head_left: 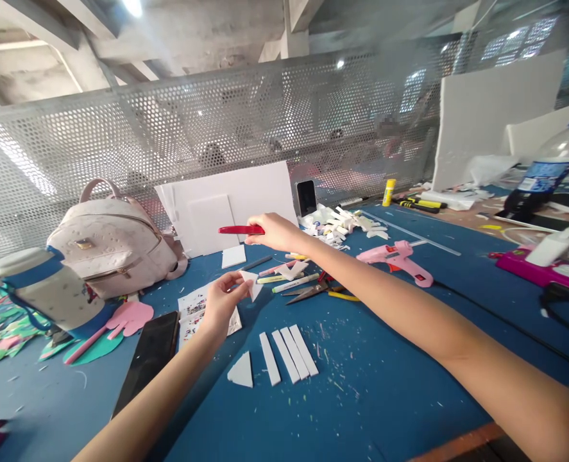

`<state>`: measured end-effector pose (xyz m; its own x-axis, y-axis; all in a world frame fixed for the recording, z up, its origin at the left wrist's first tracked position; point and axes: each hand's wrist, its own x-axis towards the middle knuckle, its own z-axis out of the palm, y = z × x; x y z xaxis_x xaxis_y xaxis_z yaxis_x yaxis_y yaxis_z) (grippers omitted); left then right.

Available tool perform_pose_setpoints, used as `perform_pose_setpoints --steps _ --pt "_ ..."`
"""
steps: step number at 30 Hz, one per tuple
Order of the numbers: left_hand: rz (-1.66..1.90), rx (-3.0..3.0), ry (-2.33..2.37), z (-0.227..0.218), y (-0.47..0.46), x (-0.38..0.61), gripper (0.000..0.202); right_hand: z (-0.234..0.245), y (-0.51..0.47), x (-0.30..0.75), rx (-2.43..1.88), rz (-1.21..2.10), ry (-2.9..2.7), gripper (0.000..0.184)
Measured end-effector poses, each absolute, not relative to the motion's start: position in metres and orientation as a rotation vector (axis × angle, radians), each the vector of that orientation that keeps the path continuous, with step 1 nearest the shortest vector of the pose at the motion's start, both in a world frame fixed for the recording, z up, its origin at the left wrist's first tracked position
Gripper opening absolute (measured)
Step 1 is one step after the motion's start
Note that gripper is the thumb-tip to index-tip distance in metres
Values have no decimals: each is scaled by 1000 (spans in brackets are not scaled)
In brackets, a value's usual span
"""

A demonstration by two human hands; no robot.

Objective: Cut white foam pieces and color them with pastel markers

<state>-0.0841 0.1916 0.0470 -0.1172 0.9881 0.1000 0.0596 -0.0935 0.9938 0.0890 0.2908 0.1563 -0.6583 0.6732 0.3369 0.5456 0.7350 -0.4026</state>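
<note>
My left hand (225, 298) pinches a small white triangular foam board piece (251, 285) above the blue table. Raised farther back, my right hand (277, 232) is closed around a slim red utility knife (240, 230), which points left; no blade shows clearly. Below the hands, a larger white foam piece with slanted sides (242, 370) lies on the table. Beside it are several white foam strips (291, 354), roughly parallel. Scissors (308, 292) and several markers (294, 283) lie behind them, partly hidden by my right forearm.
At left are a phone (152, 353), a tumbler (48, 292) and a pale backpack (113, 240). White boards (260, 199) lean at the back near a heap of foam scraps (335, 224). Right of my forearm lie a pink glue gun (397, 260) and a magenta power strip (529, 269).
</note>
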Motion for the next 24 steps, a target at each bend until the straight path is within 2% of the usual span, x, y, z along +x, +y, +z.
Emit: perform_pose_setpoints --steps 9,24 --pt "1466 1126 1238 57 194 -93 32 150 290 90 -684 697 -2621 7" --pt "1545 1059 1227 59 194 -91 31 149 274 82 -753 569 -2641 9"
